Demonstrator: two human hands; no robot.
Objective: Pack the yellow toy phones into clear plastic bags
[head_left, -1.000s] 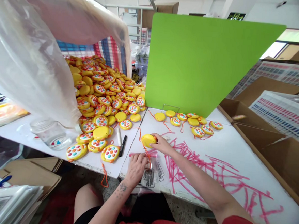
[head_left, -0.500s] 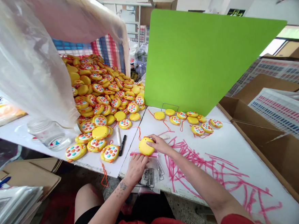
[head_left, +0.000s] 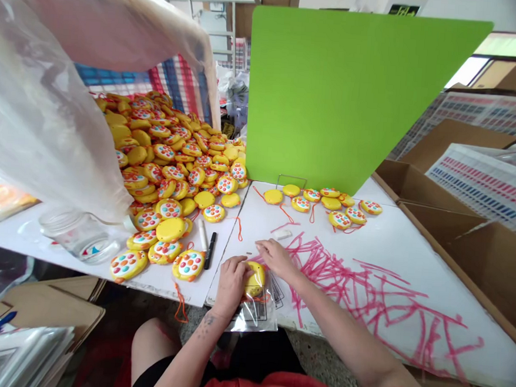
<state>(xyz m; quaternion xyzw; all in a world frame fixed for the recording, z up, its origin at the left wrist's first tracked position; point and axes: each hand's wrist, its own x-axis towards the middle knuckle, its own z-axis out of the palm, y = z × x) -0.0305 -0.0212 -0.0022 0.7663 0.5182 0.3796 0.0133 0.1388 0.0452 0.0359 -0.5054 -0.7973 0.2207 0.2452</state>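
A yellow toy [head_left: 256,276] with its plain back up lies inside a clear zip bag [head_left: 255,322] at the table's front edge. An orange cord lies in the bag with it. My left hand [head_left: 231,283] is closed over the bag's left side, its fingertips at the toy and the bag's upper edge. Just above the bag's upper right corner is my right hand [head_left: 276,259], thumb and fingers apart, holding nothing that I can see. Printed sheets [head_left: 277,292] show under and beside the bag.
A large heap of yellow toys [head_left: 172,152] spills from a plastic-lined sack at left. Several more toys [head_left: 300,204] lie before a green board [head_left: 357,100]. A black marker [head_left: 210,251], a white pen [head_left: 202,235] and a clear jar [head_left: 78,237] are at left. Cardboard boxes [head_left: 462,243] stand at right.
The toy has moved down from my right hand into the clear bag. My right hand has let go and opened; my left hand has shifted up along the bag's left side.
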